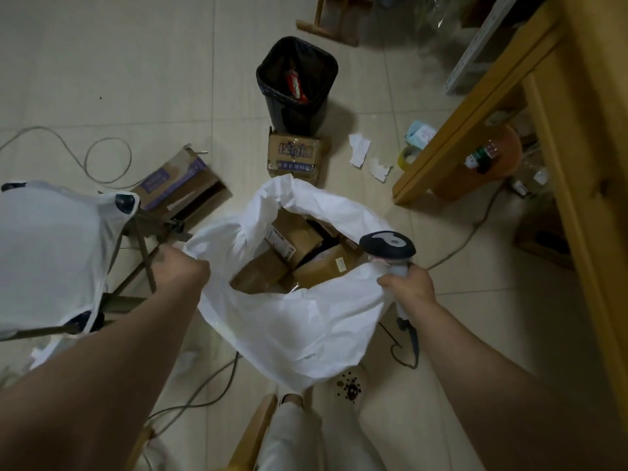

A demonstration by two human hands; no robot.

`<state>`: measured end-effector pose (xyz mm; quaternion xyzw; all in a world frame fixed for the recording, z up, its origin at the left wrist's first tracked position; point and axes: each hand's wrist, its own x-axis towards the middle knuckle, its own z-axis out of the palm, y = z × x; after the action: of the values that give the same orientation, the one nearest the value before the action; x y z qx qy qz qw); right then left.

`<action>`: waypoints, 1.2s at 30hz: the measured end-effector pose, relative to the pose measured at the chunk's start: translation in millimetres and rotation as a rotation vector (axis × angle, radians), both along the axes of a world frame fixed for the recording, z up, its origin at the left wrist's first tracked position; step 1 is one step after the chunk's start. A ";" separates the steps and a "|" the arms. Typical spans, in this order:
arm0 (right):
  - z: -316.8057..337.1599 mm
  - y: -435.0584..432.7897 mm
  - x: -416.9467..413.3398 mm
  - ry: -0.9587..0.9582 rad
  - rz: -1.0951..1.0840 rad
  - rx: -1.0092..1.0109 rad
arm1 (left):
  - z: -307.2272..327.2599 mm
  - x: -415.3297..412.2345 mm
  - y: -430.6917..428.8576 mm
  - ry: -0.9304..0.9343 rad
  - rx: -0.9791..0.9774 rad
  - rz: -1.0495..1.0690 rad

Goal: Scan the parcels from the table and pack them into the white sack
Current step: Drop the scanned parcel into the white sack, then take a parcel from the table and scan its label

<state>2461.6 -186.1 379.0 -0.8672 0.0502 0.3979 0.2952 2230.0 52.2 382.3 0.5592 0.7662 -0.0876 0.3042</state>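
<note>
Pale floor tiles (136,79) surround the white sack (299,321), parcels (299,246) inside. Left hand (183,270) grips its left rim; right hand (407,287) clamps its right rim and scanner (387,246), a crowded hold that may slip.

the left hand (180,270) has its fingertips hidden behind the rim of the sack (292,321). the right hand (407,287) covers most of the scanner (387,244) grip. sack folds cover the edges of the parcels (299,239); their labels are too small to read. the table (577,96) runs off the right edge. what lies in the bin (295,83) is unclear.
</note>
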 end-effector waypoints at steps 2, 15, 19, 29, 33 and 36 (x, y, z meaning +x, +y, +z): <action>7.2 -4.0 -4.2 -0.011 -0.026 0.024 | 10.1 8.1 -14.3 0.031 0.048 -0.070; 175.4 -57.0 -41.1 -0.106 -0.400 0.275 | 157.0 120.9 -145.9 -0.271 0.162 -1.146; 237.5 -93.6 -38.9 -0.189 -0.531 0.351 | 208.4 152.8 -187.0 -0.438 0.172 -1.288; 338.7 -218.4 -49.1 -0.447 -0.856 0.502 | 292.9 232.1 -323.6 -0.756 0.034 -1.524; 361.9 -273.9 -57.1 -0.518 -0.967 0.546 | 318.8 264.5 -386.7 -0.845 -0.019 -1.487; 372.2 -312.8 -65.8 -0.564 -1.058 0.564 | 339.7 281.3 -427.6 -0.938 -0.017 -1.483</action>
<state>2395.8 -499.0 751.3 -0.6859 0.2842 -0.0452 0.6684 2511.3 -375.4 722.0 0.8891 0.0007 -0.0297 0.4568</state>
